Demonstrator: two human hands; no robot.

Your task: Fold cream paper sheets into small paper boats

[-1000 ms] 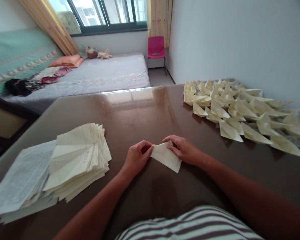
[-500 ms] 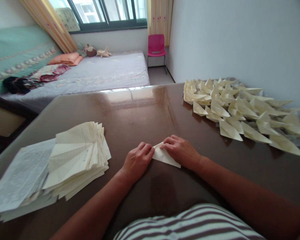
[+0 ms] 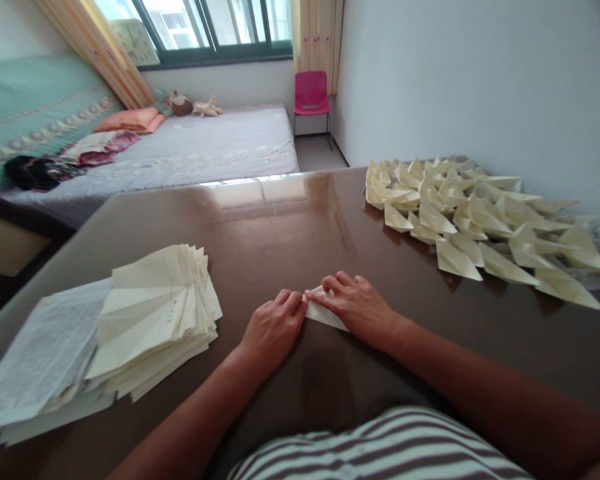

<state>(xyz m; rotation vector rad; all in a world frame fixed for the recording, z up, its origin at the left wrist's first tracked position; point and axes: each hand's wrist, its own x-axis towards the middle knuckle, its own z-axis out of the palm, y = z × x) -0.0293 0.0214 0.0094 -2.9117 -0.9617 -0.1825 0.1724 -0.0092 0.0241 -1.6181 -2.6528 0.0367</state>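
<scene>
A folded sheet of cream paper [image 3: 325,316] lies on the brown table between my hands. Its left corner is pinched by the closed fingers of my left hand [image 3: 276,323]. My right hand [image 3: 356,304] rests over the paper's upper right part, with the index finger stretched along it toward the left corner and the other fingers bent. Part of the paper is hidden beneath this hand. To the left is a thick stack of cream sheets [image 3: 143,313], creased across the top one. Many folded paper boats [image 3: 457,257] sit in rows at the right.
Printed sheets [image 3: 45,353] lie under and beside the stack at the table's left. The glossy table [image 3: 260,233] reaches toward a bed [image 3: 240,143]. A pink chair [image 3: 312,93] stands by the far wall, and another wall runs along the right.
My right hand has slid left along the paper, its index finger now reaching close to my left fingertips. My left hand stays at the corner. The view has shifted slightly.
</scene>
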